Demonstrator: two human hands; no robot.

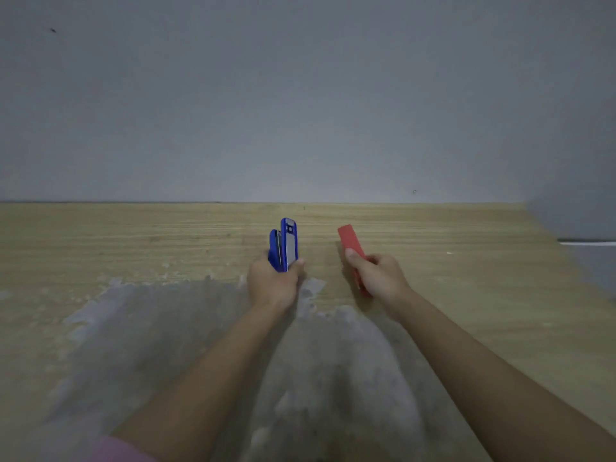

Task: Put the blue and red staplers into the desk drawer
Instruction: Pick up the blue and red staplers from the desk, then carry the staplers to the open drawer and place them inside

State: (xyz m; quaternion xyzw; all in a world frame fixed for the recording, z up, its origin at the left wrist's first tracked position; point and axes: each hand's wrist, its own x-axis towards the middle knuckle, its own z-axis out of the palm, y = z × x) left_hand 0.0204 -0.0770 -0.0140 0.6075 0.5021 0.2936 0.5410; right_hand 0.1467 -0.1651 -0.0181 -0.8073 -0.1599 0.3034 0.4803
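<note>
My left hand (274,283) grips the blue stapler (285,243) by its rear end, holding it above the wooden desk (133,248). The stapler points away from me and shows its metal underside. My right hand (376,276) holds the red stapler (348,241) the same way, its front end angled up and to the left. The two staplers are a hand's width apart, over the middle of the desk. No drawer is in view.
The desk top has a large worn grey patch (206,345) under my forearms. A plain grey wall (300,95) rises behind the desk. At the right edge stands a grey-white object (590,241), partly out of view.
</note>
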